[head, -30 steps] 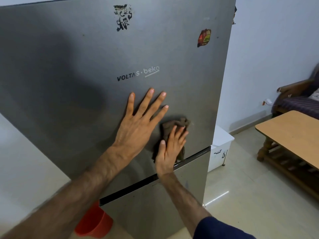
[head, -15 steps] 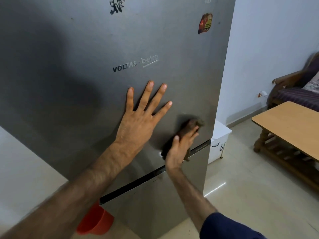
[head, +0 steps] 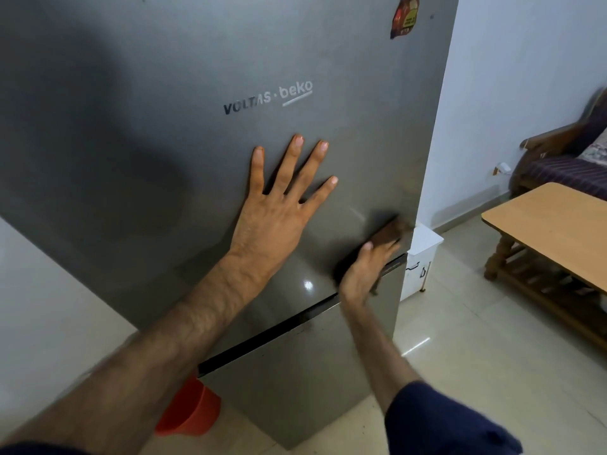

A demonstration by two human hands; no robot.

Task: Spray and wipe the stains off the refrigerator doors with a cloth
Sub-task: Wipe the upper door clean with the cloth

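A grey steel refrigerator fills the view; its upper door (head: pixel 170 133) carries a brand logo and a red sticker (head: pixel 404 17) near the top right. The dark gap above the lower door (head: pixel 295 382) runs diagonally. My left hand (head: pixel 279 208) lies flat on the upper door below the logo, fingers spread, holding nothing. My right hand (head: pixel 364 270) presses a brown cloth (head: pixel 389 233) against the upper door's lower right corner, just above the gap. Much of the cloth is hidden under the fingers. No spray bottle is in view.
An orange bucket (head: pixel 189 412) sits on the floor at the fridge's left foot. A small white box (head: pixel 422 254) stands right of the fridge by the wall. A wooden table (head: pixel 551 224) and a dark sofa (head: pixel 565 159) are at the right on the tiled floor.
My right hand has slid the cloth rightwards along the bottom of the upper door to its right edge. My left hand has stayed flat on the door. The view has tilted down slightly.
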